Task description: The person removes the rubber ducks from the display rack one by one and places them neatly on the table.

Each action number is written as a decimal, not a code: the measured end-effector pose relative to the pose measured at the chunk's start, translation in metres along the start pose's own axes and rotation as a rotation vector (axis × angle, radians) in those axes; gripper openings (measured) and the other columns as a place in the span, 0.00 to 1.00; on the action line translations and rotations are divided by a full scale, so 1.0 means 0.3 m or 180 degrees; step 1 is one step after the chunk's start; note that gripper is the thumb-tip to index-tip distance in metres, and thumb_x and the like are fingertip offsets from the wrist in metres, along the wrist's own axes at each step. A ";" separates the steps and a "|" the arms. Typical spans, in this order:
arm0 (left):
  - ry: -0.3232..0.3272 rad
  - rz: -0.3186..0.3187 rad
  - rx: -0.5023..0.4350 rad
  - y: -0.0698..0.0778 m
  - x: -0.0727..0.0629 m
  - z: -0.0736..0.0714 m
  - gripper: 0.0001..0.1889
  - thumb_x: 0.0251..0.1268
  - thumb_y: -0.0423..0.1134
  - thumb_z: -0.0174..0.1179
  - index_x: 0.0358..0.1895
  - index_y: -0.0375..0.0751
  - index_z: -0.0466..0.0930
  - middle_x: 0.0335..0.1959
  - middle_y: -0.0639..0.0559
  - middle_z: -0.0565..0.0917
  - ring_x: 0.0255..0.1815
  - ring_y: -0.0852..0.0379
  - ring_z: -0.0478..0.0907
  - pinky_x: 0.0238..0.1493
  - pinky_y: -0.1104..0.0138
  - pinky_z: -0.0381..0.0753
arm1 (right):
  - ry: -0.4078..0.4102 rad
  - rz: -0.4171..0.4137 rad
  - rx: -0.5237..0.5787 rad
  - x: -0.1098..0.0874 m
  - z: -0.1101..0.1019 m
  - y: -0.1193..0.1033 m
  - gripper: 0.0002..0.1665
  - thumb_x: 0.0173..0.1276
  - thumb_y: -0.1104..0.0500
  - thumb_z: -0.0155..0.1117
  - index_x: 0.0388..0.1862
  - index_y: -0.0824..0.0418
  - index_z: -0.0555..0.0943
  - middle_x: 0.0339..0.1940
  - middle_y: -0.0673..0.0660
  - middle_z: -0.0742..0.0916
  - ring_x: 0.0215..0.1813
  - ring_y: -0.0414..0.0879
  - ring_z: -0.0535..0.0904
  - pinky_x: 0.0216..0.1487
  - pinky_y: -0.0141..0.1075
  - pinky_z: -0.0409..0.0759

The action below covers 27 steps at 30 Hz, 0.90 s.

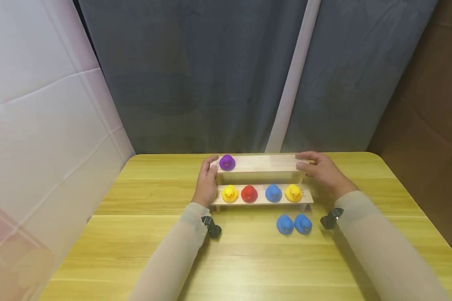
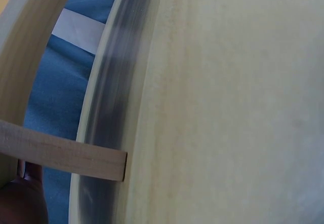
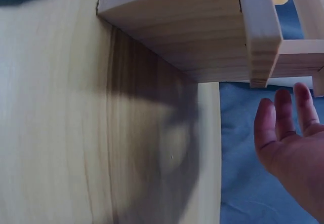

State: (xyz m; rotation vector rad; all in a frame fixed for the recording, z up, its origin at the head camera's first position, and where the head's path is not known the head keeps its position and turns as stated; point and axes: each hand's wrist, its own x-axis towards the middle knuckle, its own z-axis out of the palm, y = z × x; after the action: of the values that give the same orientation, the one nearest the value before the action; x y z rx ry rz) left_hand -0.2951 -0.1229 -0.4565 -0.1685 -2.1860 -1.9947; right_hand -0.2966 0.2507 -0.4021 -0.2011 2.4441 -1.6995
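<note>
A two-tier wooden rack (image 1: pixel 263 164) stands on the table, with my hands at either end of its upper tier. My left hand (image 1: pixel 207 184) grips the left end, thumb at the front and fingers further back. At the right end, my right hand (image 1: pixel 322 171) holds the upper board between thumb and index finger; its other fingers (image 3: pixel 266 120) extend loosely beside the rack. A purple rubber duck (image 1: pixel 227 163) sits at the upper left. Along the lower tier are a yellow duck (image 1: pixel 229 193), a red duck (image 1: pixel 249 194), a blue duck (image 1: pixel 273 193) and another yellow duck (image 1: pixel 294 193).
Two more blue ducks, one left (image 1: pixel 285 225) and one right (image 1: pixel 303 224), sit on the wooden table (image 1: pixel 245 263) in front of the rack's right half. A grey curtain (image 1: pixel 196 83) hangs behind the table. White sheeting (image 1: pixel 45 108) stands at the left, a brown panel (image 1: pixel 433 121) at the right.
</note>
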 end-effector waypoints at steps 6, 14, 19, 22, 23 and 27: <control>0.0035 -0.0017 0.0058 -0.003 -0.003 0.005 0.22 0.86 0.44 0.39 0.75 0.51 0.68 0.56 0.43 0.77 0.53 0.53 0.72 0.66 0.55 0.69 | -0.0078 0.0086 0.0167 0.011 0.007 0.014 0.32 0.78 0.51 0.66 0.76 0.60 0.72 0.79 0.63 0.71 0.76 0.62 0.68 0.79 0.61 0.64; 0.0020 -0.0034 0.0097 -0.001 -0.006 -0.002 0.22 0.87 0.46 0.39 0.76 0.53 0.68 0.47 0.43 0.76 0.44 0.51 0.71 0.57 0.58 0.71 | -0.0167 0.0090 0.0326 0.020 0.014 0.036 0.33 0.80 0.51 0.63 0.78 0.61 0.69 0.78 0.65 0.72 0.74 0.59 0.71 0.80 0.61 0.62; -0.0001 -0.0081 0.0106 0.005 -0.002 -0.009 0.21 0.87 0.47 0.39 0.75 0.56 0.68 0.59 0.37 0.74 0.54 0.44 0.71 0.69 0.51 0.67 | -0.0104 0.0101 0.0510 0.027 0.028 0.040 0.31 0.80 0.52 0.64 0.76 0.59 0.70 0.74 0.61 0.74 0.66 0.49 0.77 0.79 0.58 0.65; -0.0009 -0.0104 0.0107 0.006 -0.001 -0.016 0.21 0.87 0.48 0.39 0.75 0.55 0.68 0.63 0.38 0.74 0.60 0.42 0.71 0.73 0.47 0.65 | -0.0093 0.0123 0.0609 0.032 0.038 0.042 0.29 0.80 0.52 0.64 0.74 0.57 0.72 0.74 0.59 0.75 0.65 0.46 0.77 0.79 0.58 0.64; -0.0013 -0.0105 0.0118 0.007 0.000 -0.019 0.21 0.87 0.47 0.39 0.75 0.54 0.68 0.66 0.41 0.74 0.64 0.43 0.71 0.76 0.47 0.64 | -0.0089 0.0125 0.0625 0.034 0.042 0.042 0.28 0.80 0.52 0.64 0.74 0.57 0.72 0.74 0.59 0.75 0.66 0.47 0.76 0.79 0.58 0.64; -0.0032 -0.0139 0.0180 0.012 0.002 -0.027 0.22 0.87 0.48 0.39 0.76 0.53 0.67 0.66 0.44 0.74 0.66 0.44 0.70 0.76 0.48 0.63 | -0.0089 0.0111 0.0578 0.035 0.050 0.039 0.28 0.81 0.52 0.63 0.74 0.57 0.71 0.77 0.61 0.73 0.72 0.55 0.73 0.80 0.60 0.63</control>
State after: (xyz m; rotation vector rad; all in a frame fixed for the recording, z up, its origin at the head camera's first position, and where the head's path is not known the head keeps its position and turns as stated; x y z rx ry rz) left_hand -0.2945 -0.1307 -0.4520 -0.1243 -2.2684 -1.9560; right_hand -0.3041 0.2388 -0.4189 -0.1574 2.2435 -1.8769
